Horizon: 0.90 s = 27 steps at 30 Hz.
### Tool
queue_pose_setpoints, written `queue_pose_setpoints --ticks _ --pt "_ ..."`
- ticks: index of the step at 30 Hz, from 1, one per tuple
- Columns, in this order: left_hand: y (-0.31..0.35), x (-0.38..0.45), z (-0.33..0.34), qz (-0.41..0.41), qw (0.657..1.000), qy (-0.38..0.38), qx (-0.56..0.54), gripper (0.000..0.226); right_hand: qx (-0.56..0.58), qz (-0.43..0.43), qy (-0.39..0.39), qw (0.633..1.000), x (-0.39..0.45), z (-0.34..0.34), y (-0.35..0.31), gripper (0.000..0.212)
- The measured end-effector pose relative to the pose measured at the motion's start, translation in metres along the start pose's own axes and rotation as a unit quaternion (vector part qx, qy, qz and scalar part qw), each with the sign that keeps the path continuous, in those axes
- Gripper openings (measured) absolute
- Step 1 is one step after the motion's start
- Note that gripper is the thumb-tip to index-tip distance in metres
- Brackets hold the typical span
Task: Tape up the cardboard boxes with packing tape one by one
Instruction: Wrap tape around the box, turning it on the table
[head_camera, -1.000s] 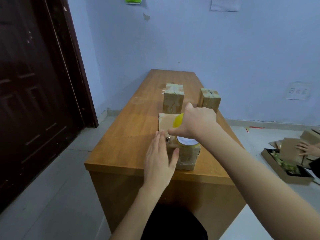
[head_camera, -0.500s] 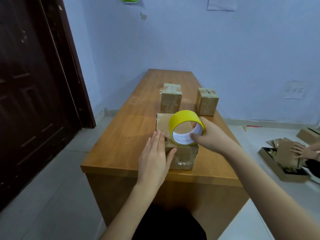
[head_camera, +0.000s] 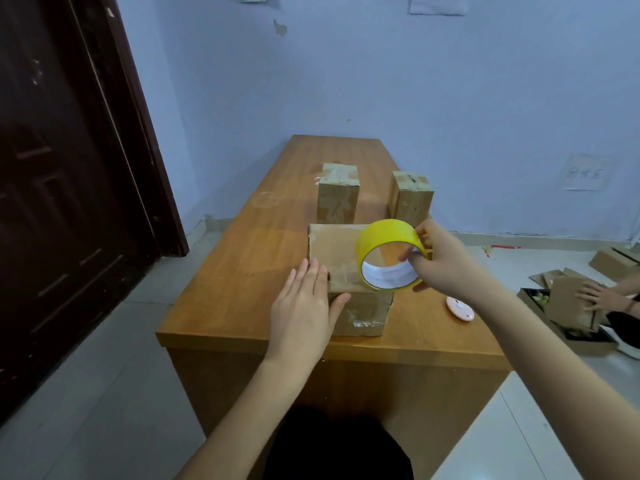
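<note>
we are laying our left hand [head_camera: 303,308] flat against the near left corner of the low brown cardboard box [head_camera: 334,252] at the near edge of the long wooden table [head_camera: 239,271], fingers straight and together, thumb spread along the box's near face. they are gripping nothing; we judge the hand is there to pin the box, and perhaps the tape's loose end under the fingertips, though we cannot tell whether a strip is running out from the roll.

just right of that hand, we are holding the yellow roll of packing tape [head_camera: 389,254] on edge over the right half of the box top, its open core facing us. our right hand [head_camera: 446,261] is clasping it from the right: fingers [head_camera: 405,255] hooking into the white inner core, thumb pressing the yellow outer band. the roll's lower rim is sitting close to the box top; we cannot tell if it is touching. held so, it looks ready to roll and pay out tape.

a small pink round object [head_camera: 460,308] is lying on the table just right of the box, under our right wrist.

farther along the table, two taller cardboard boxes are standing apart, the left one [head_camera: 337,199] and the right one [head_camera: 410,199], both showing tape on top.

on the floor at far right, another person's hand [head_camera: 594,295] is resting on loose cardboard pieces [head_camera: 568,303].
</note>
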<state>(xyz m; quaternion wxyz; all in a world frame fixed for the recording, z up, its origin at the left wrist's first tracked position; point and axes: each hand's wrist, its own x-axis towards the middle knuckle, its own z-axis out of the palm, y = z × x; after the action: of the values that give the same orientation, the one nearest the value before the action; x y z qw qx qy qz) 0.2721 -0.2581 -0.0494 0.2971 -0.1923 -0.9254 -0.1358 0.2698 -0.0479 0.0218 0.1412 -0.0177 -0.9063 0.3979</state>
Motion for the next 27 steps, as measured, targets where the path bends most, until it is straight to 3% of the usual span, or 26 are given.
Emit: queue_pose_setpoints --ticks 2,6,9,16,21,27 --pt "0.0 0.0 0.0 0.002 1.0 0.007 0.009 0.051 0.009 0.005 0.018 1.0 -0.003 0.005 0.005 0.013" --pt "0.001 -0.001 -0.001 0.01 1.0 0.006 0.029 0.051 0.119 0.077 -0.059 0.988 -0.014 0.018 0.014 0.02" --pt "0.001 0.001 -0.001 0.03 0.998 0.013 0.057 0.05 0.147 0.086 -0.073 0.983 -0.015 0.022 0.013 0.023" --pt "-0.005 0.001 -0.001 0.06 0.996 0.024 0.062 0.048 0.042 0.058 -0.066 0.995 -0.01 0.011 0.006 0.023" --pt "-0.005 0.003 -0.005 0.054 0.997 -0.006 0.053 0.049 -0.015 0.065 0.0 0.998 -0.005 -0.013 0.008 0.014" --pt "-0.005 0.003 -0.004 0.056 0.997 -0.023 0.042 0.051 -0.057 0.088 -0.044 0.993 -0.014 -0.017 0.021 0.021"
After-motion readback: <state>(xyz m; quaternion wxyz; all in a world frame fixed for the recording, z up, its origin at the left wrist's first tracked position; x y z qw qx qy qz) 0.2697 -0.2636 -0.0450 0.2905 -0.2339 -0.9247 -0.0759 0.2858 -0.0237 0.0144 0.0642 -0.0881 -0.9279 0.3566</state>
